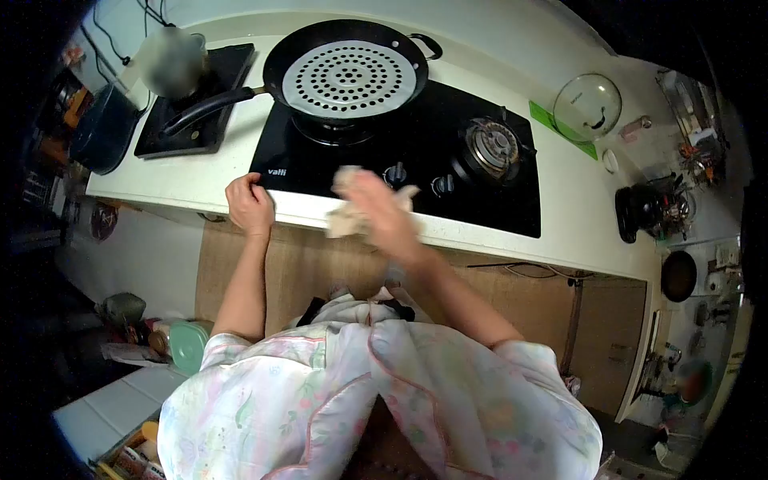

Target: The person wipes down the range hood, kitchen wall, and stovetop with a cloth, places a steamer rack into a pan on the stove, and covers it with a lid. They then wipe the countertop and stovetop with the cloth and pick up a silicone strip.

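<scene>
My right hand (382, 214), blurred by motion, presses a beige cloth (346, 224) at the front edge of the black gas cooktop (336, 172), just left of the control knobs. Parts of the cloth stick out around the fingers. My left hand (250, 206) leans on the counter's front edge by the cooktop's left corner, its fingers curled in with nothing visible in them. On the left burner sits a black wok (280, 60) with a pale perforated steaming plate (348, 80) inside. The right burner (494, 148) is bare.
The wok's long handle (208, 110) reaches left over a black tray (228, 80) bearing a blurred pot (172, 64). A glass lid (588, 108) leans by a green board (544, 118) at the back right. A dark appliance (626, 214) stands at the right end.
</scene>
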Available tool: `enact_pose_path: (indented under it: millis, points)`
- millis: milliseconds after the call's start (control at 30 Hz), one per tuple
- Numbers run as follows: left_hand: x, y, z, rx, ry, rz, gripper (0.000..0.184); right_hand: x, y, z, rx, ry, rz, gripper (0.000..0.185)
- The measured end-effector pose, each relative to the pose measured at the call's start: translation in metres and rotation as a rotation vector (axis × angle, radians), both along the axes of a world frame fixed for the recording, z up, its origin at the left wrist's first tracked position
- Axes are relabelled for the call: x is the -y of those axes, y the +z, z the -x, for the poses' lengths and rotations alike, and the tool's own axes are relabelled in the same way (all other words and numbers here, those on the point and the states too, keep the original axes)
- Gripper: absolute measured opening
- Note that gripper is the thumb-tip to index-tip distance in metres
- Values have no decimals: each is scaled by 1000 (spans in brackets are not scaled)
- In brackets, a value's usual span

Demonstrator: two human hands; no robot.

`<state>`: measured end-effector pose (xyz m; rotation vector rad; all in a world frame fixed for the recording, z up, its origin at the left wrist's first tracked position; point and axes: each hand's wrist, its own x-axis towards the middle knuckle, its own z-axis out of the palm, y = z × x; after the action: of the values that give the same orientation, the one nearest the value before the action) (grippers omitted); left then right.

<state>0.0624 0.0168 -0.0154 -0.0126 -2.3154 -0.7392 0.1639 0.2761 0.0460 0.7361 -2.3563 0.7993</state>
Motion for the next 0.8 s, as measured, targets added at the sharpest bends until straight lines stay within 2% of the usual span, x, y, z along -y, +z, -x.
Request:
enact_pose_path:
  millis: [33, 100, 200, 233, 300, 333, 367, 433, 533, 567, 600, 667, 733, 800]
  points:
    - [0, 0, 2, -3, 2, 2, 16, 35, -14, 25, -83, 96, 88, 55]
    - [5, -10, 6, -5, -12, -2, 17, 79, -14, 34, 51, 160, -104, 56]
    - [15, -24, 15, -16, -54, 36, 18, 88, -37, 26, 28, 181, -337, 54]
    - [14, -22, 16, -6, -36, 31, 17, 81, -43, 28, 109, 150, -283, 54]
    - [4, -7, 4, 35, 11, 15, 17, 50, -46, 15, 289, 100, -180, 53]
    - [2, 0, 1, 17, 2, 33, 17, 30, -38, 2, 249, 75, -243, 54]
    - [2, -2, 0, 22, -3, 39, 17, 8, -36, -9, 246, 68, -184, 51]
    - [3, -6, 4, 17, 0, 34, 17, -31, -14, -41, 332, -87, -268, 45]
    - [1, -6, 3, 30, 6, 22, 17, -114, -27, -89, 347, -270, -250, 40]
    - [0, -4, 1, 28, 8, 22, 17, -139, -26, -109, 386, -350, -334, 43]
    - [-1, -3, 0, 34, 9, 31, 18, -165, -16, -114, 507, -271, -130, 49]
    - [-3, -1, -2, 64, 33, 38, 18, -204, -21, -143, 469, -429, -324, 50]
    - [-5, 1, -1, 70, 42, 44, 18, -228, -14, -164, 545, -544, -267, 50]
    - [-3, -2, -1, 62, 37, 59, 19, -264, -18, -184, 500, -608, -236, 55]
